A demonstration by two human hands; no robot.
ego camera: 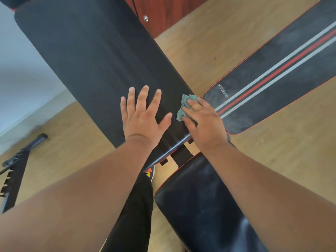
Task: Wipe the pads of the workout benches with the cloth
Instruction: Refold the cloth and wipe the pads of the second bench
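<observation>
Our right hand (201,120) presses a crumpled teal cloth (185,106) onto the long black bench pad (91,60). Its long axis runs toward upper left. Our left hand (143,115) lies flat, fingers spread, beside.

One head-worn wide-angle camera looked steeply down, close over the long black padded bench (94,57) and wooden floor (272,160).

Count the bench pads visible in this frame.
3. A long back pad under both hands, a seat pad at bottom centre, and a striped pad at right. Others may lie out of frame.
</observation>
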